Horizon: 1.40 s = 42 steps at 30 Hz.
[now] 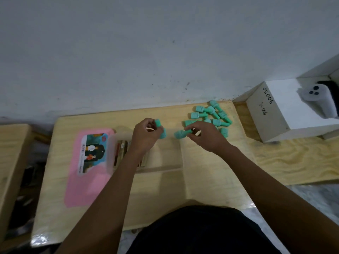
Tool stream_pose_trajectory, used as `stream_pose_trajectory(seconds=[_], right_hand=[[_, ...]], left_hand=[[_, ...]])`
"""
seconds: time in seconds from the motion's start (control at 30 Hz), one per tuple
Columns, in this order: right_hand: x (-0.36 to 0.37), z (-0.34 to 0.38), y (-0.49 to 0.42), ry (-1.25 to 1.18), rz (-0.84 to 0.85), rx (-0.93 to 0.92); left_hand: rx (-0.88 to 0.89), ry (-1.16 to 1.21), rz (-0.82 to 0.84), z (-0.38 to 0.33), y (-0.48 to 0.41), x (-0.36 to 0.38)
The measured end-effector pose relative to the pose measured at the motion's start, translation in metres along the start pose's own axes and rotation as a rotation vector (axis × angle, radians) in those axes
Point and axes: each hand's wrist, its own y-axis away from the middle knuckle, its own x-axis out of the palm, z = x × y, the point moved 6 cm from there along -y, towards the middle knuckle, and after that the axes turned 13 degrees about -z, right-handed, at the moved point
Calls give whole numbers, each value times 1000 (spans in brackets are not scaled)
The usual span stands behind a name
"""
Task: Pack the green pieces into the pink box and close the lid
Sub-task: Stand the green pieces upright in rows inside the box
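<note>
A heap of green pieces [211,114] lies at the far right of the pale wooden table [201,184]. My left hand [146,134] is closed around green pieces [159,128] above the far end of the open box [165,160]. My right hand [203,134] pinches one green piece [180,134] at the near edge of the heap. The pink lid [88,180], with a picture label, lies flat to the left of the box. Inside the box, some brown sticks show under my left forearm.
A white cardboard box [278,114] marked with handwriting stands at the right, with a white and black object on top. A wall runs close behind the table. Another wooden surface [11,153] sits at the left. My dark-clothed lap is at the bottom.
</note>
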Motion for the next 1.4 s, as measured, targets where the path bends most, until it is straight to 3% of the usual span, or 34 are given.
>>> stream_pose_trajectory(seconds=[0.2,0.47,0.6,0.93,1.13,1.4], right_hand=[[39,24,-22,402,212,-238],[71,36,-18,864,248,-452],[71,32,-15,827,150,-461],[56,13,-9,409,-104,-271],[54,12,-9,390,-193,-264],[58,13,-10,424,-183,-300]], left_hand=[[62,-120,-5,15,5,0],[129,-210,-7,26,12,27],[117,-249,-34,34,14,36],[56,-239,-102,47,18,43],[25,-193,-108,51,16,47],[2,-167,-62,51,17,54]])
